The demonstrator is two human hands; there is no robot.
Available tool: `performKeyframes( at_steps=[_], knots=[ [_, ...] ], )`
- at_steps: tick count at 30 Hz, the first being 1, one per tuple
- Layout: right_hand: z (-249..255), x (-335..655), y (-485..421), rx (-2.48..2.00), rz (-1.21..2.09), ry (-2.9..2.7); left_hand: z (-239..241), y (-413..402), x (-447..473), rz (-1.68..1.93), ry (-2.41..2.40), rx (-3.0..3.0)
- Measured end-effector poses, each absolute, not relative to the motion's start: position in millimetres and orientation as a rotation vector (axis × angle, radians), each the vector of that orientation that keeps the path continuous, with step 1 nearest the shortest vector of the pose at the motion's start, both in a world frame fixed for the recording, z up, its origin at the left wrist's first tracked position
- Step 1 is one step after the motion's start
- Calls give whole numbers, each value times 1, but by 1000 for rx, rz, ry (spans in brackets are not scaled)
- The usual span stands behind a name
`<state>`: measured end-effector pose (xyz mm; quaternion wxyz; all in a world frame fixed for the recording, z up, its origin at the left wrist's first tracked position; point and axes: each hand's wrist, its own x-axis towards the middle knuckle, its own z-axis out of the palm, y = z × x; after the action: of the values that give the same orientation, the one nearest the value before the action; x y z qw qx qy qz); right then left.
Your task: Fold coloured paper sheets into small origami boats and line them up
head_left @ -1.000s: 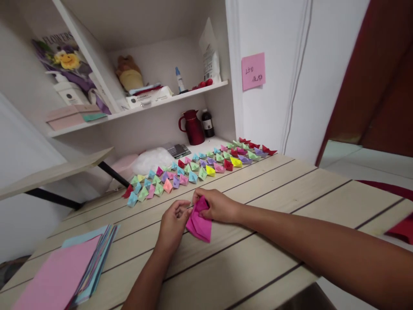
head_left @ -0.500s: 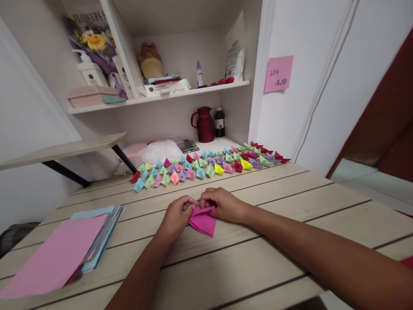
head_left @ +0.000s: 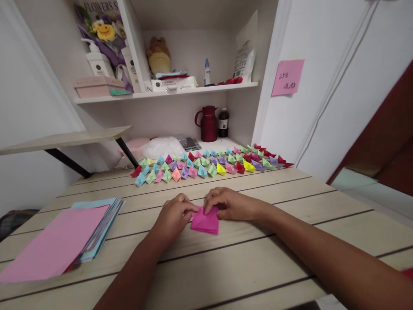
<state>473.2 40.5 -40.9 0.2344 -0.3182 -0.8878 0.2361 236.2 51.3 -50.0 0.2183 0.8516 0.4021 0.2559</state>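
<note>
A white shelving unit (head_left: 232,85) takes up the far side. Its upper left compartment holds a bouquet (head_left: 106,32), a white pump bottle (head_left: 99,64) and a pink box (head_left: 92,88) whose inside is hidden. The upper right one holds a white pouch (head_left: 245,56), a plush toy (head_left: 159,57), a white packet (head_left: 174,84) and a blue-capped bottle (head_left: 207,74). In the open space below stand a dark red jug (head_left: 209,125) and, just right of it, a dark bottle (head_left: 223,124); the jug's contents cannot be seen.

The wooden table (head_left: 232,271) bears a paper stack (head_left: 58,241) at its near left, pink sheet on top. The left hand (head_left: 174,214) is partly curled, thumb and forefinger pinching the far left corner of the magenta paper (head_left: 206,224). The right hand (head_left: 230,204) is half curled, its forefinger pressing on the paper from above and its thumb apart, by the right edge. The folded paper lies on the table between the hands, well nearer than the rows of small paper boats (head_left: 202,171).
</note>
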Motion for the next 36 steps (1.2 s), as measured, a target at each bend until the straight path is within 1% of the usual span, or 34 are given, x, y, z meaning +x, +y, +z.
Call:
performKeyframes(
  at_steps=[6,13,20,23,29,32,36],
  knots=[
    [-40,476,41,-848,771,-2406,-44,44,241,594,1169,2500],
    [-37,477,41,-855,741,-2462,-43,40,242,560,1238,2520],
    [-42,474,44,-941,762,-2345,-44,42,242,537,1218,2566],
    [-45,471,45,-990,704,-2318,-41,42,245,524,1208,2565],
    [-49,463,46,-1134,478,-2301,-40,41,248,491,1232,2552],
    [-51,460,47,-1156,410,-2316,-44,42,248,550,1277,2503],
    [-52,460,49,-1179,399,-2324,-48,43,250,715,1283,2478]
  ],
)
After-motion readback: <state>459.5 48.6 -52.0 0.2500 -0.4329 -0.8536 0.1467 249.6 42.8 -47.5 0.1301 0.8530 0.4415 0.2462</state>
